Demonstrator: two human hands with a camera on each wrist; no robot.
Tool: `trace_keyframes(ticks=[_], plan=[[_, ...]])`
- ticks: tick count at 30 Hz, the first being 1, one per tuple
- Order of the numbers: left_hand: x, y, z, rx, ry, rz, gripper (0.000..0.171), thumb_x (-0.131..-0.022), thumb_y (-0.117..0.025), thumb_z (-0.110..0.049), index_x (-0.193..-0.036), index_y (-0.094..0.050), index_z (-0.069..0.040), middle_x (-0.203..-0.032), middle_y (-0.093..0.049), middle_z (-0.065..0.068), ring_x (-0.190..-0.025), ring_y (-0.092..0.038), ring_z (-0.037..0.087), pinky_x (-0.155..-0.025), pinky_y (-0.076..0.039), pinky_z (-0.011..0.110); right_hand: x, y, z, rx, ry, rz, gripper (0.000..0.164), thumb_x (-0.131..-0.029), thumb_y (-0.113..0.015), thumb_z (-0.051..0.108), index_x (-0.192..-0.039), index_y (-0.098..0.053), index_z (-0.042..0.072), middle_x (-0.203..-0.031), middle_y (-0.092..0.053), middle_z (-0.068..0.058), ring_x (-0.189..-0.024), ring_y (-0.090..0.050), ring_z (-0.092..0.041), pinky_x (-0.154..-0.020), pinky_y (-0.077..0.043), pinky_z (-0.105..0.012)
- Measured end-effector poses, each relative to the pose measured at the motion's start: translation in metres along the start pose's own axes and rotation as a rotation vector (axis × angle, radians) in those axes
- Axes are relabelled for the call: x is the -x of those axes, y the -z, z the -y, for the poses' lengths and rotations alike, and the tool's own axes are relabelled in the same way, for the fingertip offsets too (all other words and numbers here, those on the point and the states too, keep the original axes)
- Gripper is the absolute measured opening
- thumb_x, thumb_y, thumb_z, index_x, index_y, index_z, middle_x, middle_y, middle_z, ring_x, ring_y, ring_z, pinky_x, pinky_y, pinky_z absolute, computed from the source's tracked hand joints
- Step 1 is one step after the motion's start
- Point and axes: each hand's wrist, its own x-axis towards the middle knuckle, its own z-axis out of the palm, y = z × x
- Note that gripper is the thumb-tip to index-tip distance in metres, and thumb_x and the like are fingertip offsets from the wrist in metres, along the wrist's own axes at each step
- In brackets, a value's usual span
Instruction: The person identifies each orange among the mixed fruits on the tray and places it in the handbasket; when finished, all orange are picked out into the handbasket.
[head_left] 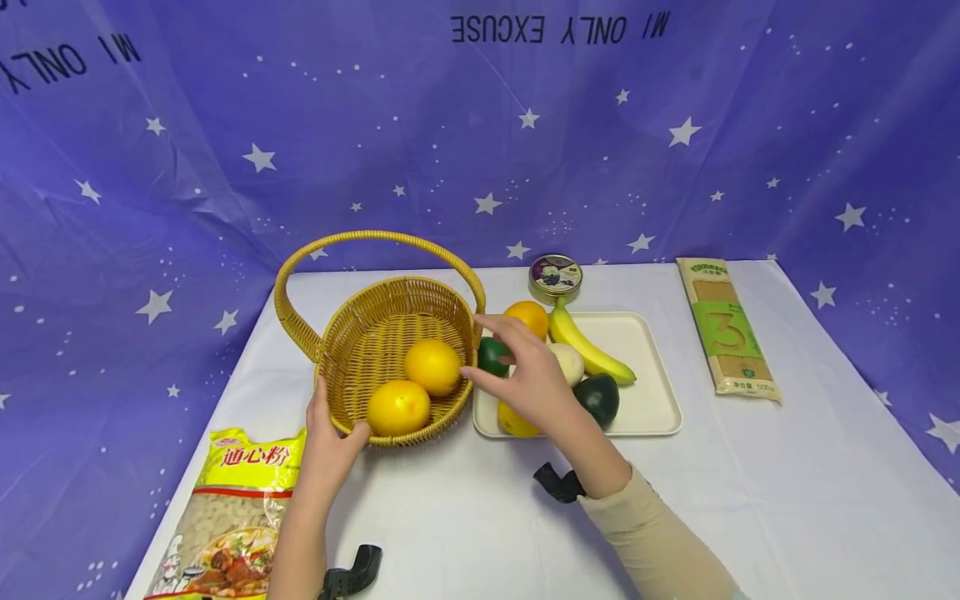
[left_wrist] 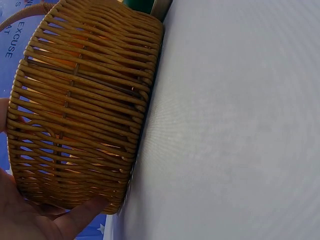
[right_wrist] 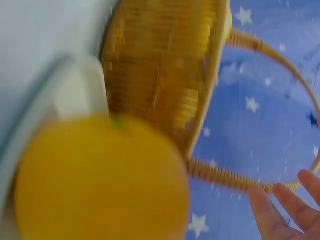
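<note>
A wicker basket (head_left: pixel 375 337) with a tall arched handle stands on the white table, with two oranges (head_left: pixel 433 367) in it. My left hand (head_left: pixel 333 442) grips its near left rim, the thumb over the edge and the fingers along the woven outside (left_wrist: pixel 75 110). My right hand (head_left: pixel 528 375) is by the basket's right rim, above the left part of a cream tray (head_left: pixel 652 392), its fingers spread and holding nothing. On the tray lie a banana (head_left: pixel 588 350), an orange fruit (head_left: pixel 527 317), a yellow-orange fruit (right_wrist: pixel 102 180), a whitish oval one (head_left: pixel 567 363) and two dark green ones (head_left: pixel 597 400), partly hidden.
Behind the tray stands a round tin (head_left: pixel 555 277). A noodle packet (head_left: pixel 727 329) lies at the right and a yellow pasta bag (head_left: pixel 232 517) at the front left, partly behind the left forearm. A purple starred cloth (head_left: pixel 420 125) hangs along the back.
</note>
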Motion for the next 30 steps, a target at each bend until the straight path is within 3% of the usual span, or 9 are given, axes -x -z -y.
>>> trace_keyframes(ticks=[6,15,19,25,30], plan=[[0.001,0.001,0.0,-0.004,0.005,0.003,0.098,-0.086,-0.057,-0.015,-0.154,0.012,-0.016,-0.158,0.003,0.021,-0.144,-0.007,0.037,-0.112,-0.015,0.054,-0.014,0.022,-0.023,-0.039,-0.132,-0.07,0.067,-0.082,-0.077,0.033,-0.142,-0.049,0.022,-0.138,-0.048,-0.002,-0.119,-0.052,-0.028,-0.09,-0.05,-0.04],[0.001,0.0,0.001,0.006,0.004,0.01,0.098,-0.086,-0.057,-0.016,-0.154,0.012,-0.017,-0.158,0.003,0.021,-0.143,-0.008,0.04,-0.111,-0.016,0.057,-0.033,0.034,-0.074,0.18,-0.302,-0.062,0.079,-0.082,-0.072,0.045,-0.148,-0.039,0.017,-0.149,-0.037,-0.011,-0.129,-0.041,-0.033,-0.102,-0.036,-0.051],[0.0,0.001,0.001,0.006,0.005,0.013,0.097,-0.086,-0.057,-0.016,-0.154,0.013,-0.018,-0.158,0.004,0.02,-0.143,-0.007,0.039,-0.111,-0.015,0.057,-0.037,0.033,-0.087,0.206,-0.336,-0.036,0.08,-0.082,-0.072,0.045,-0.149,-0.038,0.017,-0.15,-0.036,-0.013,-0.135,-0.035,-0.035,-0.107,-0.03,-0.053],[0.001,0.0,0.001,-0.003,0.011,0.004,0.097,-0.086,-0.057,-0.017,-0.154,0.012,-0.017,-0.158,0.002,0.021,-0.143,-0.009,0.041,-0.11,-0.016,0.057,-0.043,0.026,-0.099,0.192,-0.358,0.019,0.084,-0.08,-0.074,0.045,-0.15,-0.036,0.019,-0.148,-0.038,-0.013,-0.132,-0.039,-0.036,-0.106,-0.031,-0.053],[0.001,0.0,0.0,-0.004,0.01,0.004,0.097,-0.087,-0.057,-0.017,-0.154,0.012,-0.017,-0.158,0.002,0.021,-0.143,-0.009,0.04,-0.111,-0.017,0.057,-0.046,0.022,-0.105,0.193,-0.363,0.066,0.09,-0.079,-0.075,0.045,-0.152,-0.031,0.014,-0.15,-0.036,-0.012,-0.133,-0.037,-0.033,-0.108,-0.029,-0.049]])
